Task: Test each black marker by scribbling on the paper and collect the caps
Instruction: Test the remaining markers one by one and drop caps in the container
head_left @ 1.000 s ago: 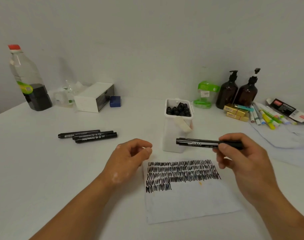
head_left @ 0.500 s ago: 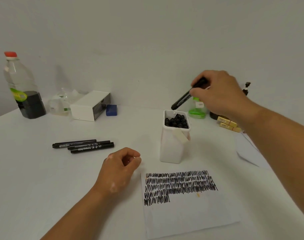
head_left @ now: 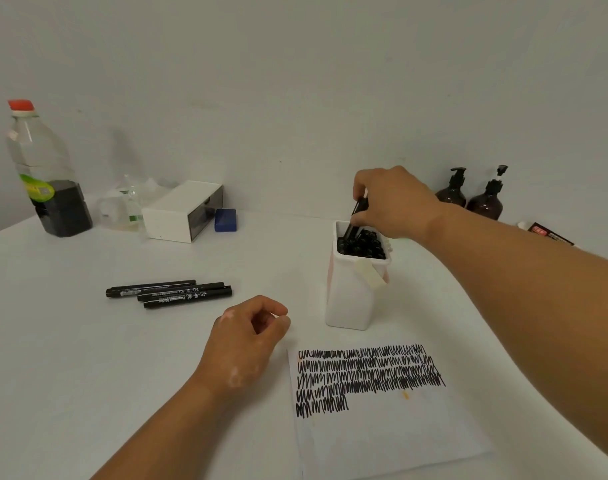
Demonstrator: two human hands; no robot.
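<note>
Head view: the right hand (head_left: 396, 202) grips a black marker (head_left: 356, 216), tilted, at the mouth of the white container (head_left: 354, 292), twelve o'clock of the scribbled paper (head_left: 382, 420). The left hand (head_left: 247, 337) rests curled at nine o'clock of the paper; whether it holds anything is hidden. The marker is best lowered slowly into a gap.

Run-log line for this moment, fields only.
right hand: holds marker in white holder | left hand: loosely curled beside paper | three markers: lying together
</note>
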